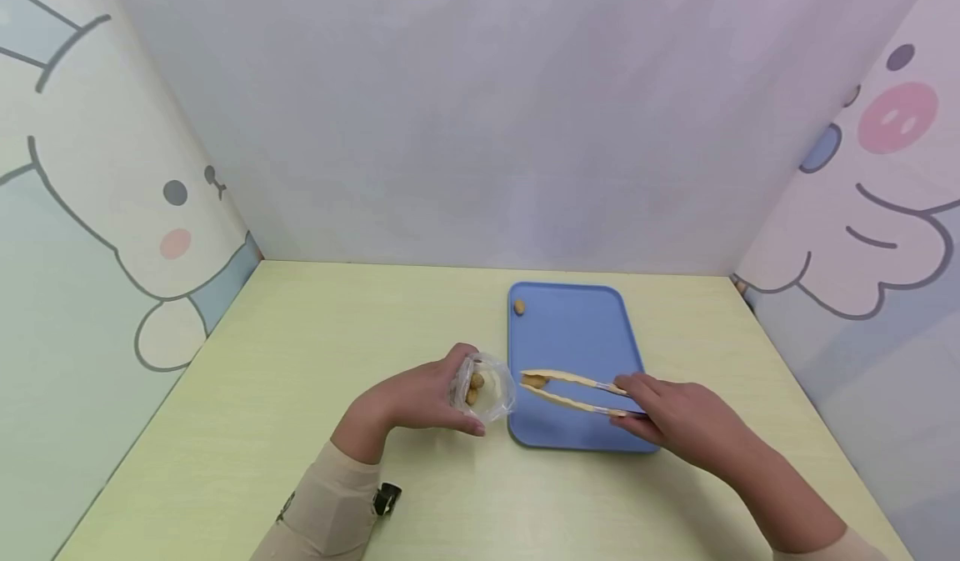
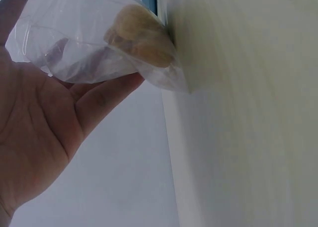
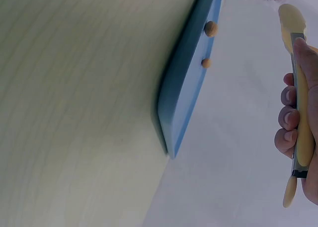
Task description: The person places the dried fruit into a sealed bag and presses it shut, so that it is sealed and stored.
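My left hand (image 1: 423,396) holds a clear plastic bag (image 1: 500,394) by its sides, thumb and fingers spread around its mouth. Tan nuts (image 2: 149,50), like unshelled peanuts, lie at the bottom of the bag. In my right hand (image 1: 686,423) are tongs (image 1: 570,377) with cream-coloured arms, their tips apart and pointing toward the bag. The blue tray (image 1: 577,336) is beneath the tongs. One nut (image 1: 519,307) sits at its far left corner; another nut (image 1: 535,381) shows between the tong tips in the head view. The right wrist view has the tongs above two nuts (image 3: 211,29) on the tray.
A pale yellow table (image 1: 360,319) carries everything, with the tray right of centre. A grey wall (image 1: 480,127) rises at the back, and cartoon-printed panels (image 1: 900,211) flank both sides. A black strap piece (image 1: 386,499) is at the left sleeve.
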Demonstrator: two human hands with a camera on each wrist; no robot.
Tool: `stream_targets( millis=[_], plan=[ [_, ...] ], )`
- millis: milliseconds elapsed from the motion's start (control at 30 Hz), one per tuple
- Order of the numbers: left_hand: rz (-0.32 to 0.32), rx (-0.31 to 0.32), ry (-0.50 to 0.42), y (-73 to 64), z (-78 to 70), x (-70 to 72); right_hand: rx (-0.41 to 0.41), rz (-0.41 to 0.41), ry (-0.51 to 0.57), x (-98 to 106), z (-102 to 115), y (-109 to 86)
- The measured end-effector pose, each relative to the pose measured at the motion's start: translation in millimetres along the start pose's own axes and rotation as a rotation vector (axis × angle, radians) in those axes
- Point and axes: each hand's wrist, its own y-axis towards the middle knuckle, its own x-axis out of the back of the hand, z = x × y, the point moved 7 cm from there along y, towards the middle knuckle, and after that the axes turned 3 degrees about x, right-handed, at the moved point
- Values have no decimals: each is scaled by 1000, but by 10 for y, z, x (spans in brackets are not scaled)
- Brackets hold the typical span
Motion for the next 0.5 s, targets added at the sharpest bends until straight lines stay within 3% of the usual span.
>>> stream_targets(
  millis=[500],
  plan=[
    [14, -6, -11, -15, -27, 5, 66, 12, 1, -19, 166, 354]
  ],
)
